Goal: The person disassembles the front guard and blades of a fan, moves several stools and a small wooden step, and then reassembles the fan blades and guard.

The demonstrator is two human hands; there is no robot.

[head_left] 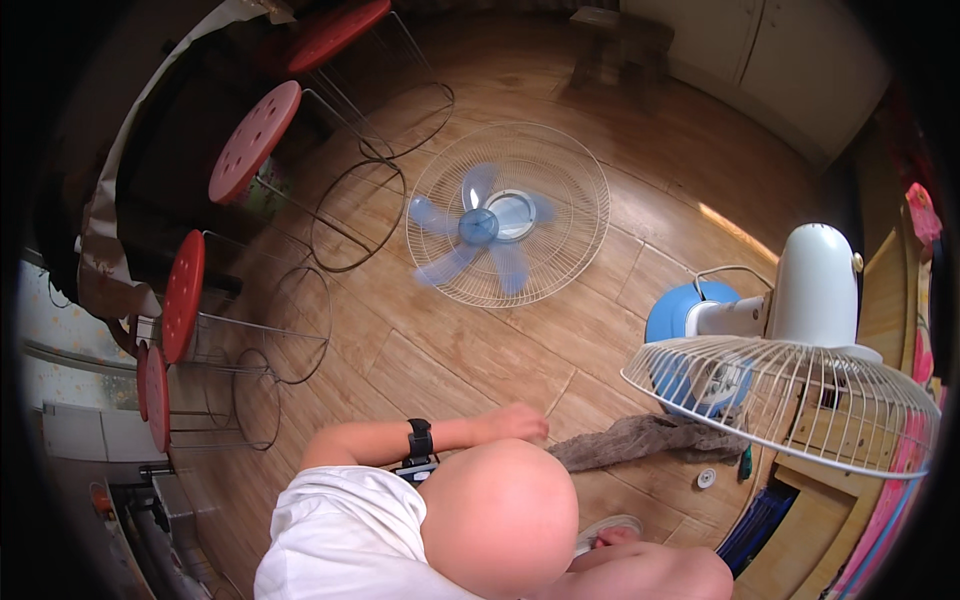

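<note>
My left hand point(515, 425), with a black band on the wrist, is beside my bent knee point(500, 510), blurred near the end of a grey-brown cloth point(640, 440); I cannot tell whether it touches it. My right hand is not visible. A white fan head point(810, 280) with its rear wire grille point(780, 420) stands on a blue base point(665, 315) at my right. A separate front grille point(560, 160) lies on the floor ahead, with blue fan blades point(480, 227) on it. A small white round part point(707, 479) lies under the fan.
Red stools point(255, 140) with wire legs line the left side. A small wooden stool point(620, 45) stands at the back by pale cabinet doors point(760, 60). Wooden furniture point(820, 490) is along the right. My slippered foot point(610, 535) is below on the floor point(400, 340).
</note>
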